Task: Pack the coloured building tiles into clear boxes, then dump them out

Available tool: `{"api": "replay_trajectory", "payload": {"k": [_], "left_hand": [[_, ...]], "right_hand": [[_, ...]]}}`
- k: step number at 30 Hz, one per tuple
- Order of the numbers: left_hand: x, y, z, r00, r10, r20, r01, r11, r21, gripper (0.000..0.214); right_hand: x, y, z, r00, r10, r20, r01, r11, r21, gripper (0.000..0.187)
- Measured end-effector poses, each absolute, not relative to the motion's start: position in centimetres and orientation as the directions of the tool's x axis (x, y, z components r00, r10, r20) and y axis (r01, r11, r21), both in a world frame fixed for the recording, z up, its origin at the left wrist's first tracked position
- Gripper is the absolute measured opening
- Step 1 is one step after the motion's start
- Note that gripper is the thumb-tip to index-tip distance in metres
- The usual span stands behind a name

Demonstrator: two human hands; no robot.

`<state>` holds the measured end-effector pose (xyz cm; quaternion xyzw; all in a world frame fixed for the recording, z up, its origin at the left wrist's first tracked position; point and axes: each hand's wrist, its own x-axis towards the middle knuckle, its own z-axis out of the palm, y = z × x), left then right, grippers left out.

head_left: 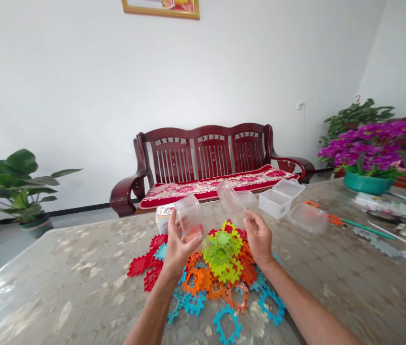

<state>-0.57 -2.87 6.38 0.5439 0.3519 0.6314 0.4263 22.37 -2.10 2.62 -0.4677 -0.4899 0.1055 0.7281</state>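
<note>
Above a heap of toothed plastic building pieces (222, 251), my left hand (180, 239) grips a clear plastic container (189, 213), tilted with its side toward me. A reddish tint shows through its lower part. My right hand (258, 235) pinches the edge of a clear plastic lid (231, 199), held up at a slant and apart from the container. The heap beneath has lime green pieces on top, with red, orange and blue ones spread around them.
Behind the heap stand a white box with a printed top (163, 218) and an opened white box (275, 202). Another clear lid (309, 218) lies at right, near grey pieces (377, 241) and a green stick (368, 229). Purple flowers (371, 148) stand farther right.
</note>
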Motion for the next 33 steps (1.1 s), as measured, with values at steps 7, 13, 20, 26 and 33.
{"api": "replay_trajectory", "payload": {"k": [7,13,20,26,33], "left_hand": [[1.2,-4.1,5.0,0.106,0.980,0.166,-0.588,-0.073,0.806,0.088],[1.8,-4.2,4.3,0.187,0.965,0.182,-0.619,-0.028,0.785,0.096],[1.7,-4.4,4.4,0.177,0.966,0.187,-0.620,-0.039,0.784,0.097],[2.0,-4.8,4.2,0.225,0.956,0.188,-0.640,0.000,0.768,0.102],[1.0,-4.3,4.5,0.324,0.931,0.169,-0.624,0.076,0.778,0.089]], "right_hand": [[19.8,-4.8,3.8,0.140,0.530,0.836,0.534,0.671,-0.515,0.024],[18.1,-6.3,3.8,-0.121,0.504,0.855,0.563,0.744,-0.359,0.034],[18.2,-6.6,4.0,-0.269,0.545,0.794,0.576,0.752,-0.320,0.039],[18.1,-6.2,3.7,-0.304,0.498,0.812,0.647,0.734,-0.207,0.048],[18.4,-6.0,3.1,-0.313,0.452,0.835,0.656,0.739,-0.154,0.046]]}}
